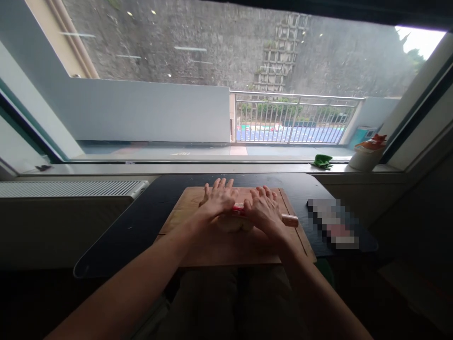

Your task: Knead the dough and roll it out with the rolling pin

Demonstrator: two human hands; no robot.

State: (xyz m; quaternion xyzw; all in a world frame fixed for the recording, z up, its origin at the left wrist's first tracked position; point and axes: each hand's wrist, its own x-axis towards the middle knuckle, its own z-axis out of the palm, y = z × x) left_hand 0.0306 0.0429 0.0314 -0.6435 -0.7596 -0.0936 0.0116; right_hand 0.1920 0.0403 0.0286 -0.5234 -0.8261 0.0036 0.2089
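Observation:
A wooden rolling pin point(290, 220) with a red-marked middle lies across a wooden board point(208, 252). Under it and on its near side shows a pale lump of dough point(234, 224). My left hand point(220, 196) rests over the pin's left part, palm down, fingers stretched forward and apart. Over the right part lies my right hand point(264, 205), also palm down with its fingers extended. Both palms press on top of the pin and neither wraps round it. The pin's left end and part of the dough are hidden by my hands.
The board sits on a dark table point(116, 241) before a large window. A blurred-out flat object point(334, 224) lies at the right. On the sill stand a white pot point(366, 158) and a crumpled green item point(322, 161). A radiator point(71, 189) is at the left.

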